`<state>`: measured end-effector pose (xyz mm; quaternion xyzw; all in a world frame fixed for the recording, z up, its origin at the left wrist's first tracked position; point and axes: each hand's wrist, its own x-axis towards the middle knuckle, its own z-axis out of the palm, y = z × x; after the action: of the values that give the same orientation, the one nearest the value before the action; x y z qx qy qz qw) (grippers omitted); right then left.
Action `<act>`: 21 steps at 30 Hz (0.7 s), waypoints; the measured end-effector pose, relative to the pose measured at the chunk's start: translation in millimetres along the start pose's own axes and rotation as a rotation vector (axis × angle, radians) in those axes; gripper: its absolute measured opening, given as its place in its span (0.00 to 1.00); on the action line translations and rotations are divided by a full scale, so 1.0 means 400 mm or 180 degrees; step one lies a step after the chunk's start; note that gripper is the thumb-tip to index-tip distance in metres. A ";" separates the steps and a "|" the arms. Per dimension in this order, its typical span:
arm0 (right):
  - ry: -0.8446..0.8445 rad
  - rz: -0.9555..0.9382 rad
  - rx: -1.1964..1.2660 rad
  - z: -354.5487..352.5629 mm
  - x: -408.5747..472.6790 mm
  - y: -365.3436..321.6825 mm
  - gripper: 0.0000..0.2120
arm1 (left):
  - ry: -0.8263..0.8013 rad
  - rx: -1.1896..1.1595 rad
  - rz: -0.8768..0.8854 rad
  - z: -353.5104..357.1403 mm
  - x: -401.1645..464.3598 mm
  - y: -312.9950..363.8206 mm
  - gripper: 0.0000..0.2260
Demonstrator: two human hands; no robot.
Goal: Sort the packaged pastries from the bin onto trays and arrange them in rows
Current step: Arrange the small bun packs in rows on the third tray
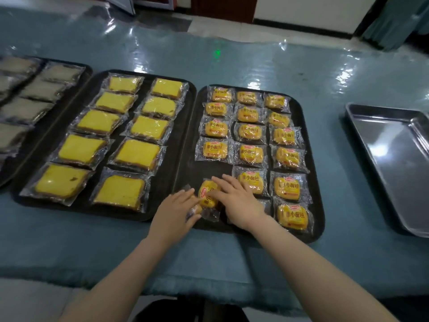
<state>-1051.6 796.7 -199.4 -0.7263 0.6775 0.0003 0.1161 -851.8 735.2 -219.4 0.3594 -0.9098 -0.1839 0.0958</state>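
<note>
- Blue-green cloth under clear plastic covers the table (pixel 232 66).
- Landmark: the black tray (pixel 312 205) of small bun packets (pixel 287 188), laid in three columns.
- At that tray's near left corner, the left hand (pixel 173 213) curls round a clear-wrapped packet (pixel 193 211) on the rim.
- Just beside it, the right hand (pixel 236 201) lies with fingers straight on a tilted bun packet (pixel 207 194).
- Left of the landmark sits a second black tray (pixel 162 182) with yellow cake slices (pixel 137 154) in two columns.
- Right of it, well apart, stands a steel pan (pixel 394 163).
</note>
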 end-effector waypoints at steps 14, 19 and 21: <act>0.0597 0.0528 -0.0069 0.010 0.168 0.047 0.23 | 0.0599 -0.1209 -0.1258 -0.053 0.038 -0.001 0.20; 0.0342 -0.0224 0.0082 0.029 0.154 0.075 0.23 | 0.0498 -0.0988 -0.1302 -0.055 0.040 0.010 0.21; 0.0356 -0.0233 0.0119 0.020 0.158 0.073 0.22 | 0.0510 -0.0897 -0.1278 -0.051 0.042 0.020 0.21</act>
<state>-1074.0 734.3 -222.2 -0.7471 0.6559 -0.0572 0.0915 -862.8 723.5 -196.8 0.5294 -0.7751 -0.2952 0.1783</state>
